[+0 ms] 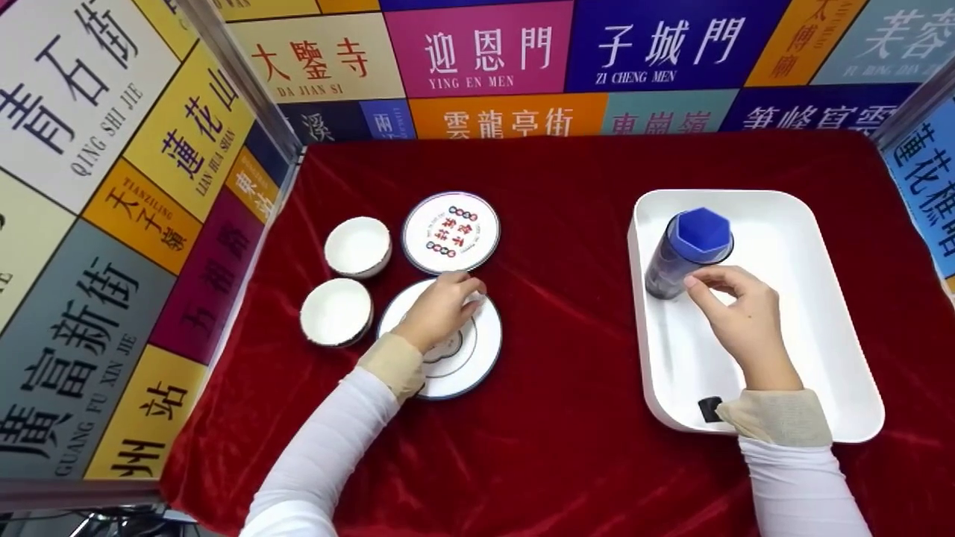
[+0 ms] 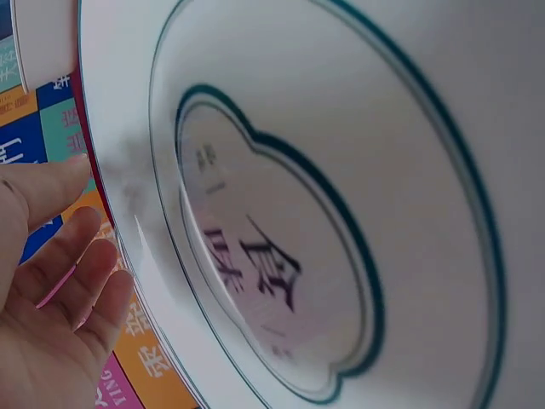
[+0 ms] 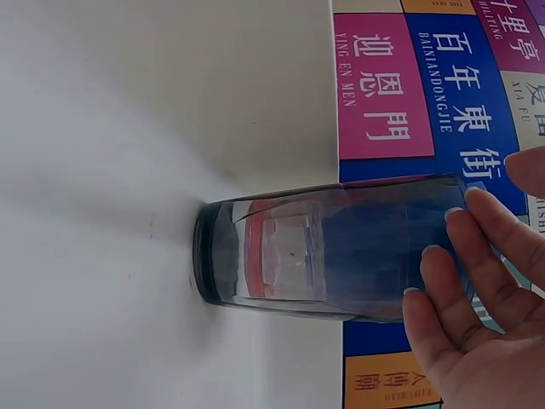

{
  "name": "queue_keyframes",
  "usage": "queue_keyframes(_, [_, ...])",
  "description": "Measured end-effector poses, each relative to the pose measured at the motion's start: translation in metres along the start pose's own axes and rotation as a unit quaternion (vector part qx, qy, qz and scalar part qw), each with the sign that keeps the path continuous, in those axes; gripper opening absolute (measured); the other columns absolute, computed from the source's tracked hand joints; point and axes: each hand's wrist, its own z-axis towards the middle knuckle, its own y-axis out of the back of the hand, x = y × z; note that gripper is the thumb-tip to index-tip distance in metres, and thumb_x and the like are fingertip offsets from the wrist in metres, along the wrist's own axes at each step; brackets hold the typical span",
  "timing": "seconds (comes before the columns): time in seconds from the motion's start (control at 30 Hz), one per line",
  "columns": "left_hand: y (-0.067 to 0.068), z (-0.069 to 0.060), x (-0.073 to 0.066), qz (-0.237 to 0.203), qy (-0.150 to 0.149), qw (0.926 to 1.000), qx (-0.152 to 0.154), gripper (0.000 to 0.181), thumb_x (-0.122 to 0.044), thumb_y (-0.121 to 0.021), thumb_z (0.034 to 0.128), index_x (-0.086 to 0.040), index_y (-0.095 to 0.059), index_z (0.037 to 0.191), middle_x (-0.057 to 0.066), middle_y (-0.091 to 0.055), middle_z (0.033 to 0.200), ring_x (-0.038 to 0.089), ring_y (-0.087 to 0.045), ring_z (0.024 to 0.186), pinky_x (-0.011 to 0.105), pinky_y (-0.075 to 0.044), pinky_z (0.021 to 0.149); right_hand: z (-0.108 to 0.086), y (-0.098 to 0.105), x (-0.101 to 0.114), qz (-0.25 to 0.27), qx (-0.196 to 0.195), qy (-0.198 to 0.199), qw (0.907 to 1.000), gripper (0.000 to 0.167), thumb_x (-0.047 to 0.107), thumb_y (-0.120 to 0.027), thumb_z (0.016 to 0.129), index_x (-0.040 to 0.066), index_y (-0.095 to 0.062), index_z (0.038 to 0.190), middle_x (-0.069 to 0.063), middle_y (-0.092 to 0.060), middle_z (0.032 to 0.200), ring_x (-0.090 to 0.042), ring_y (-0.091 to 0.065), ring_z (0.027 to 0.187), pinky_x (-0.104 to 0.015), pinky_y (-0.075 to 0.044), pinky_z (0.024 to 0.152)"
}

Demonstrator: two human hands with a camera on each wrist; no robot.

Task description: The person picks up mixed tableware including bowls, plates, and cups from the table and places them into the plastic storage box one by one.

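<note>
Tinted glass (image 1: 664, 272), one, blue hexagonal piece (image 1: 703, 233) in its mouth: upright in the far left part of a white tray (image 1: 802, 298), just beside the right hand (image 1: 746, 317). Right hand: fingers loosely bent near the glass's upper end, thumb apart; contact unclear. Near plate (image 1: 483, 343), blue-rimmed: beneath the left hand (image 1: 440, 309), whose fingers curl loosely, nothing visible held. Far plate (image 1: 451, 233), red-lettered: just beyond that hand. White bowls (image 1: 336, 312), two: left of the plates.

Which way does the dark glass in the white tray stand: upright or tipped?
Upright: the dark glass rests on its base in the white tray, with the blue piece at its top.
</note>
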Motion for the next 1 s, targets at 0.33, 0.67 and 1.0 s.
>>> queue_keyframes(0.33, [0.006,-0.007,0.020,0.001,0.058,0.9982,-0.013,0.015,-0.011,-0.065,0.0982,-0.008,-0.070,0.112,0.011,-0.065,0.112,0.028,-0.060,0.111,0.034,-0.055,0.098,0.001,0.000,0.001,-0.002,0.004,0.004,1.0000,0.024,0.023,-0.072,0.094,0.001,-0.075,0.102,0.033,-0.060,0.088,0.011,-0.058,0.088,-0.014,-0.044,0.085])
queue_keyframes(0.67, [0.016,-0.011,0.031,0.005,0.150,0.9886,-0.008,0.018,-0.009,-0.059,0.1008,-0.008,-0.067,0.117,0.011,-0.063,0.118,0.030,-0.056,0.119,0.038,-0.052,0.104,0.000,-0.002,-0.002,-0.004,0.006,0.005,1.0000,0.025,0.023,-0.072,0.094,0.000,-0.075,0.102,0.034,-0.060,0.087,0.012,-0.058,0.085,-0.014,-0.042,0.083])
queue_keyframes(1.0, [0.026,-0.010,0.037,-0.002,0.207,0.9782,0.012,0.020,-0.011,-0.058,0.1017,-0.006,-0.062,0.121,0.015,-0.056,0.126,0.033,-0.052,0.123,0.043,-0.050,0.107,0.000,-0.002,-0.002,-0.006,0.012,0.008,0.9999,0.025,0.023,-0.072,0.094,0.000,-0.075,0.102,0.033,-0.060,0.087,0.012,-0.058,0.084,-0.011,-0.043,0.082])
